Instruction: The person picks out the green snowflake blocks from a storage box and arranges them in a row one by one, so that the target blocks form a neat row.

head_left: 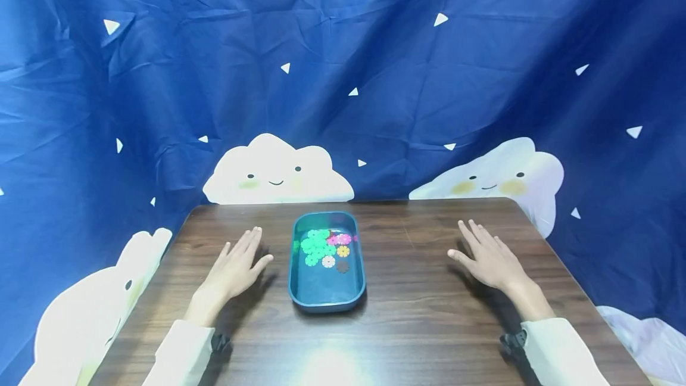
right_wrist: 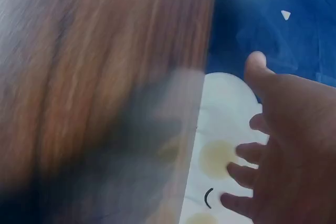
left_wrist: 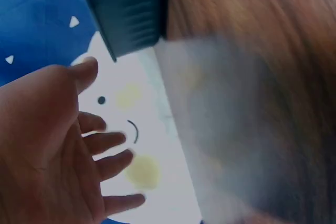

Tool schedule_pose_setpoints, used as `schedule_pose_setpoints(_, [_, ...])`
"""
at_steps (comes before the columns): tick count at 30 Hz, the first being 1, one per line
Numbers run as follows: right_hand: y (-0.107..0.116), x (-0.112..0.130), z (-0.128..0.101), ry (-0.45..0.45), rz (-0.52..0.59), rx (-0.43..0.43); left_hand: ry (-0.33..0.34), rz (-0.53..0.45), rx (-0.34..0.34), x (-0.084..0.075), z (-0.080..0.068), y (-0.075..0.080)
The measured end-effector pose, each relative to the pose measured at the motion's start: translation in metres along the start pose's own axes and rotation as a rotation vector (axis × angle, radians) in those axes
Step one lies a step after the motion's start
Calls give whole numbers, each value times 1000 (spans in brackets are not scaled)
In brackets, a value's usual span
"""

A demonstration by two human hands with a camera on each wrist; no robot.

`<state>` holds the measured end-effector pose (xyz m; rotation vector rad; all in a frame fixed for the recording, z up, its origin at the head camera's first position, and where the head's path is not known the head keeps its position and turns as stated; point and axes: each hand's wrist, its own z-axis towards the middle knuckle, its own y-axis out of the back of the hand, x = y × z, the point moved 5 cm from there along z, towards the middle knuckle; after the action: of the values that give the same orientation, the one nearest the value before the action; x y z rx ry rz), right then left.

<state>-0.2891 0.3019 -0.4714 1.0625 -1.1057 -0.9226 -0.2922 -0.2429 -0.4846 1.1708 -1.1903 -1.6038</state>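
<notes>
A dark teal tray [head_left: 324, 290] stands left of the table's middle. Inside it lie several small flower-shaped discs: a green cluster [head_left: 316, 246], pink discs [head_left: 343, 239], an orange disc [head_left: 343, 251], a pale pink disc [head_left: 329, 261] and a dark brown disc [head_left: 342, 266]. To the left of the tray my left hand [head_left: 233, 270] is held with fingers spread, holding nothing. My right hand [head_left: 493, 261] is farther off on the right, fingers extended and nothing in them. In the left wrist view the tray's side wall [left_wrist: 128, 11] shows beyond my thumb.
The brown wooden table [head_left: 418, 326] has a glossy surface with a bright glare near its front. Behind and beside it hangs a blue cloth [head_left: 375, 76] printed with white clouds and triangles. Dark bands [head_left: 220, 341] sit at both wrists.
</notes>
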Motion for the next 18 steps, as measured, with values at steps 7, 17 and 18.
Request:
schedule_pose_setpoints(7, [11,31,14,37,33,-126,-60,-56,-116,-27,-7,12])
schedule_pose_setpoints(17, [22,108,43,180,96,-216,-215,-4,-163,-80,-25,1])
schedule_pose_setpoints(18, [21,116,47,196,93,-219,-217,4,-144,-83,-25,-2])
